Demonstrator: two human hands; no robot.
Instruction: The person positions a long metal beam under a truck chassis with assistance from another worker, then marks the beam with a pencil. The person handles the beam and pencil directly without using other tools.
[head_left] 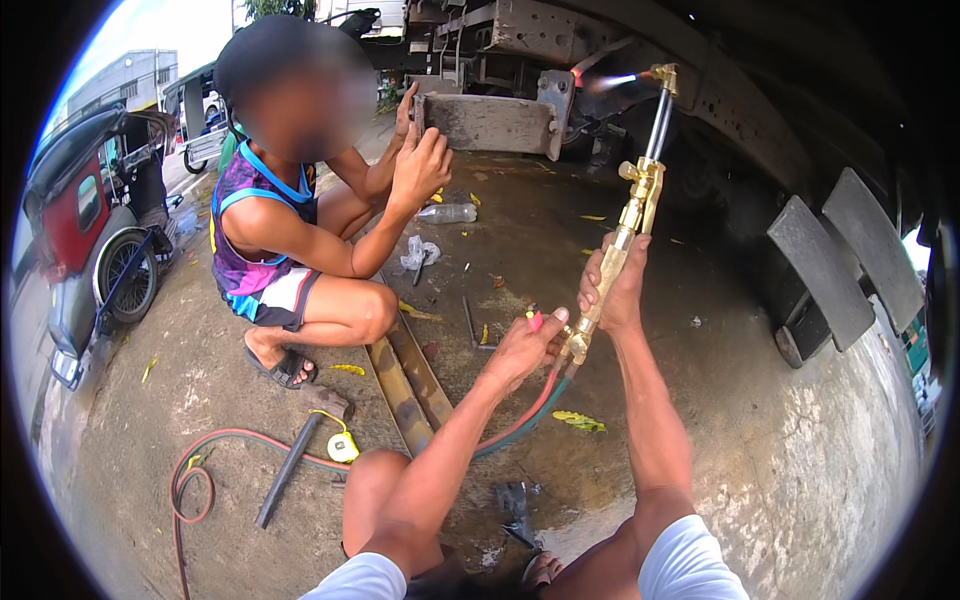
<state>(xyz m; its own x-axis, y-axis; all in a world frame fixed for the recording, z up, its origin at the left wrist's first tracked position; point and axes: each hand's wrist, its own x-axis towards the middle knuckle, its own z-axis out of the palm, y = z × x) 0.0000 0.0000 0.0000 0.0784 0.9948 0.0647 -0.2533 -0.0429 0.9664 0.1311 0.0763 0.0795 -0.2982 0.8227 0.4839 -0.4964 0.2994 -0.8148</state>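
My right hand (pixel 617 285) is wrapped round the brass body of a cutting torch (pixel 632 215), raised at a slant. A blue-white flame (pixel 615 82) shoots left from its tip, towards a spot glowing orange-red beside a bolted bracket (pixel 556 100) under a vehicle. My left hand (pixel 525 350) is closed at the torch's lower end, fingertips by its valve knobs. What looks like a pink lighter (pixel 535 319) sticks up from that hand. Red and green hoses (pixel 530 415) run down from the torch. A crouching co-worker's hands (pixel 425 160) grip the end of a thick metal plate (pixel 485 124) joined to the bracket.
Two metal channel bars (pixel 405 385) lie between me and the co-worker. On the concrete are a hammer (pixel 290 465), a yellow tape measure (pixel 342 446), a plastic bottle (pixel 447 213) and the looped hose (pixel 190 490). Dark mud flaps (pixel 825 270) hang at right; a tricycle (pixel 95 240) stands far left.
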